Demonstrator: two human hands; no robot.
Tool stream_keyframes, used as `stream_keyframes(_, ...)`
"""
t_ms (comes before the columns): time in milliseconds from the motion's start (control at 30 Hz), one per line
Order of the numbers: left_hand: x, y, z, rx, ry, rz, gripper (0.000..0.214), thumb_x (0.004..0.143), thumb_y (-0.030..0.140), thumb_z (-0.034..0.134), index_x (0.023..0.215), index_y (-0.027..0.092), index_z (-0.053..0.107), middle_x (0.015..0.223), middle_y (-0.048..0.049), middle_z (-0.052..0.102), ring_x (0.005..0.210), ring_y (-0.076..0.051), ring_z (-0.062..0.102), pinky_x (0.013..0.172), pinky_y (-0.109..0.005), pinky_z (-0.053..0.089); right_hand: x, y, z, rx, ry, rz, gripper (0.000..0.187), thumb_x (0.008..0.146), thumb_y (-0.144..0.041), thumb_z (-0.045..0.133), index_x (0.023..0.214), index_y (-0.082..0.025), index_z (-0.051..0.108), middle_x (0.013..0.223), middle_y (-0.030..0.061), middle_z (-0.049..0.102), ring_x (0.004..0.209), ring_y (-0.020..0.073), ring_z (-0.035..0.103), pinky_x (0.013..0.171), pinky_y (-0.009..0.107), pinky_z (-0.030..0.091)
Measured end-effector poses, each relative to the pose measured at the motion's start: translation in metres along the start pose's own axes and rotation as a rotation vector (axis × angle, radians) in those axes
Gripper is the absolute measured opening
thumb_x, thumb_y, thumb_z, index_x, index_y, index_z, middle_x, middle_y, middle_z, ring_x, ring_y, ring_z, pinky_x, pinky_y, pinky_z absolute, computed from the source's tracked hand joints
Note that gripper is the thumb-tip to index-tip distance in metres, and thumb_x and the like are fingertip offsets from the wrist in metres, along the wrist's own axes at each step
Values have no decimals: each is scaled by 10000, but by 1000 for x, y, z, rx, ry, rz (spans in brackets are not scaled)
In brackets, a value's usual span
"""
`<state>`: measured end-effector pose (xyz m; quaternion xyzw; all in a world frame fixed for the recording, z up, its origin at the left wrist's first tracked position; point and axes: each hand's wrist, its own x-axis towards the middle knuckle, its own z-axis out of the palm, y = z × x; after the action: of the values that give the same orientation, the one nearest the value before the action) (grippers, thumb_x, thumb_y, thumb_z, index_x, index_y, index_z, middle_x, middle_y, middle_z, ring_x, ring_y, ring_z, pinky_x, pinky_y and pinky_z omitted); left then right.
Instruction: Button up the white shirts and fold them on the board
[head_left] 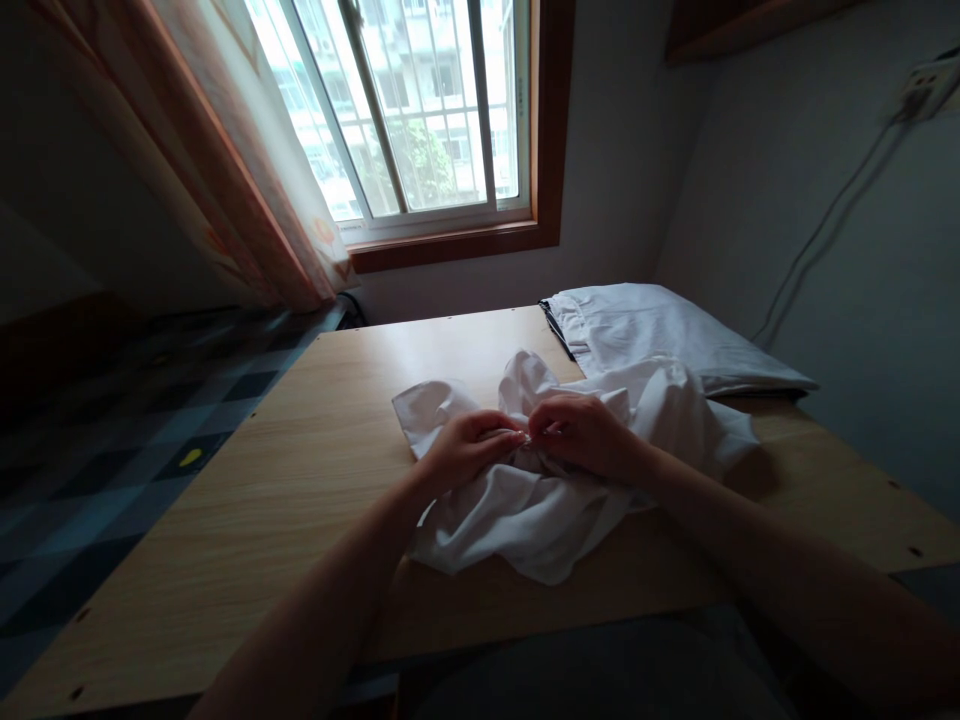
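Observation:
A crumpled white cloth garment [540, 520] lies bunched on the wooden table. My left hand [469, 445] pinches a fold of it between thumb and fingers. Close against its fingertips, my right hand [581, 432] grips the same gathered fabric, with its fingers curled. The two hands meet near the middle of the cloth. What exactly sits between the fingertips is too small and dark to make out. Loose folds spread towards me and out to the right, under my right forearm.
Flat folded white garments [652, 325], with a dark edge beneath, lie at the table's back right. The wooden table [300, 480] borders a checked bedspread [97, 470] on the left. Behind are a window [420, 120] and a curtain [247, 170]. A cable [832, 215] hangs from a wall socket.

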<state>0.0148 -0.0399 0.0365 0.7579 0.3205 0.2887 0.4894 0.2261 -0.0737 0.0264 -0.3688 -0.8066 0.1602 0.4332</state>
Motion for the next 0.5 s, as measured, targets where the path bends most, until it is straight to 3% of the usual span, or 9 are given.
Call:
stream_keyframes(133, 0, -2, -1, -102, 7, -18, 299, 771, 421, 735, 838, 130, 744, 752, -41, 698, 684, -126, 583, 621, -216, 440, 0, 0, 3, -58, 58, -119, 85, 848, -153, 646, 785, -205, 671, 747, 14, 657, 695, 139, 598, 641, 247, 468)
stream_keyframes(233, 1, -8, 3, -221, 77, -39, 306, 760, 431, 754, 817, 131, 740, 752, -32, 686, 680, -118, 571, 617, -208, 427, -2, 0, 8, -136, 166, -191, 108, 883, -171, 608, 804, -211, 669, 798, 34, 674, 712, 145, 613, 658, 260, 490)
stream_keyframes(367, 4, -13, 13, -445, 170, -117, 352, 745, 474, 758, 860, 143, 729, 766, -18, 680, 655, -108, 561, 597, -201, 418, -4, -2, 11, -207, 290, -183, 119, 898, -192, 594, 803, -234, 652, 885, 40, 710, 790, 159, 656, 727, 284, 519)
stream_keyframes(433, 5, -13, 13, -437, 191, -94, 370, 759, 484, 740, 922, 152, 731, 827, -29, 703, 700, -124, 591, 630, -211, 441, -3, -2, 11, -178, 296, -158, 105, 901, -198, 591, 815, -239, 633, 905, 37, 719, 831, 169, 665, 771, 305, 525)
stream_keyframes(500, 4, -9, 8, -277, 179, -23, 384, 767, 475, 730, 992, 164, 730, 924, -50, 727, 795, -160, 633, 697, -234, 471, -1, -3, 9, -127, 283, -128, 87, 907, -203, 589, 833, -241, 614, 927, 31, 726, 866, 177, 667, 815, 331, 521)
